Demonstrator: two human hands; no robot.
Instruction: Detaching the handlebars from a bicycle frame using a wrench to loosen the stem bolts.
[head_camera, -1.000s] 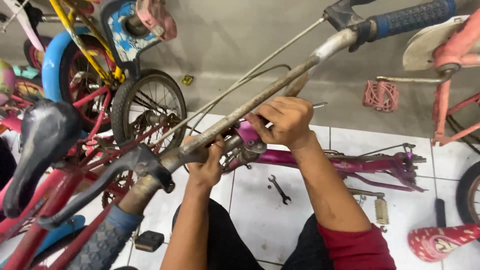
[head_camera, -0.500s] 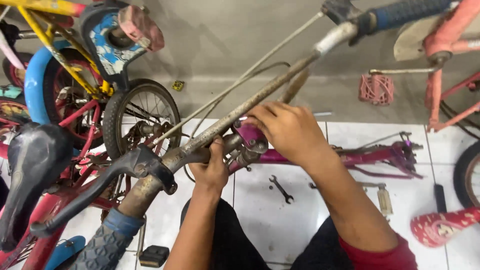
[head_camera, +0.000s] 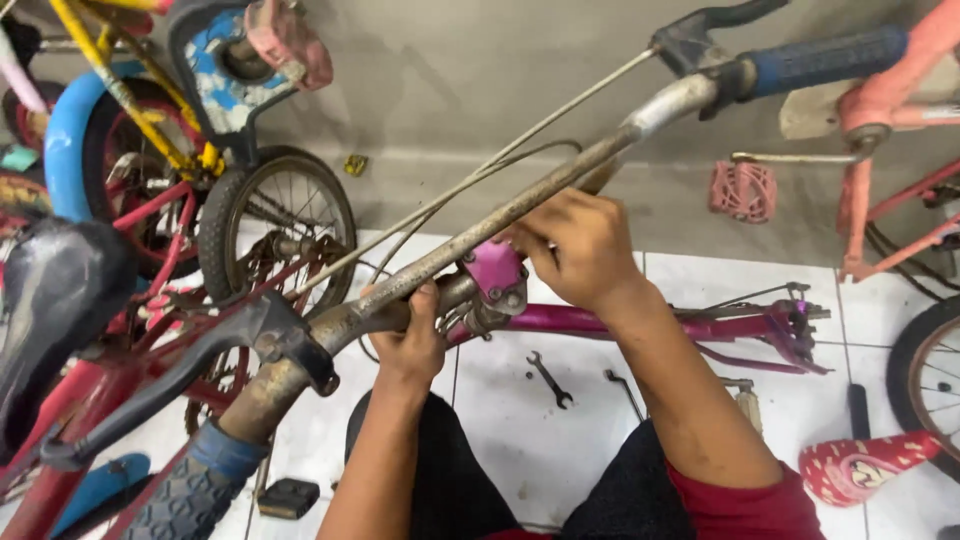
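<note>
Left hand (head_camera: 415, 345): your fingers stay clamped around the rusty handlebar (head_camera: 520, 215).
Right hand (head_camera: 580, 250): still closed over the pink stem clamp (head_camera: 497, 272), barely shifted.

No packages, labels, signs or screens show among the bicycles.

1 head cam, looking down, close to handlebar (head_camera: 520, 215).

A handlebar (head_camera: 520, 205) runs from near left to far right. Both hands grip at its middle, left hand (head_camera: 412, 340) nearer, right hand (head_camera: 575, 245) farther. A wrench (head_camera: 549, 379) lies on the floor (head_camera: 520, 440) beneath; a wheel (head_camera: 285, 225) stands far left.
</note>
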